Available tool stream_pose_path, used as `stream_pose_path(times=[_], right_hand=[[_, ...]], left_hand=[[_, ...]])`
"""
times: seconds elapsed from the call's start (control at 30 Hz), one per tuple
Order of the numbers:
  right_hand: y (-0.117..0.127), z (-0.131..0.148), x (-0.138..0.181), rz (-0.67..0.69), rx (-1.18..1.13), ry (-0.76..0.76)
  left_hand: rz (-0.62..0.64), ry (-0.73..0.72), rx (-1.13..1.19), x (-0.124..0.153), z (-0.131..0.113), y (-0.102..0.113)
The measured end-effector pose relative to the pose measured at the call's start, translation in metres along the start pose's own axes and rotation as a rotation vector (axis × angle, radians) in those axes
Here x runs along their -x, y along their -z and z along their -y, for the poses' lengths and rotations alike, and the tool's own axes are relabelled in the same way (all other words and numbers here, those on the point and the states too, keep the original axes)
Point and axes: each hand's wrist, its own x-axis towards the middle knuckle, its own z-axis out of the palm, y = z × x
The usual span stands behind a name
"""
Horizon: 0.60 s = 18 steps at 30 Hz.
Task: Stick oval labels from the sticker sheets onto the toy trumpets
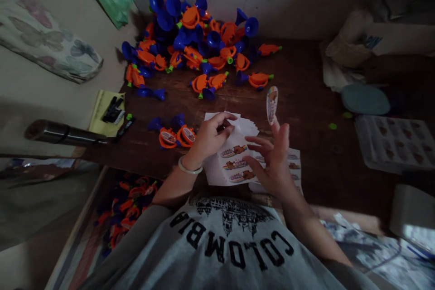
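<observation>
My left hand curls on the top edge of a white sticker sheet lying on the dark wooden table. My right hand has its fingers spread, and an oval sticker stands stuck to one raised fingertip. Two orange-and-blue toy horns with stickers on them lie just left of my left hand. A big heap of orange-and-blue toy horns fills the far side of the table.
A yellow pad with a black object lies at the table's left edge. A tray of stickers and a teal lid sit at right. More toy horns lie in a box below the table at left.
</observation>
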Motion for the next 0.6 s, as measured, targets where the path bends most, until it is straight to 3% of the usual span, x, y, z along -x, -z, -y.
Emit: stream_pose_path(times=[0.2, 0.33, 0.6], right_hand=[[-0.005, -0.003, 0.002, -0.005, 0.109, 0.134], [-0.007, -0.001, 0.001, 0.034, 0.069, 0.107], [-0.011, 0.006, -0.003, -0.089, 0.040, 0.117]], left_hand=[[0.030, 0.001, 0.093, 0.003, -0.009, 0.000], [0.037, 0.045, 0.164, 0.006, -0.013, 0.001], [0.142, 0.051, 0.173, 0.009, -0.012, -0.005]])
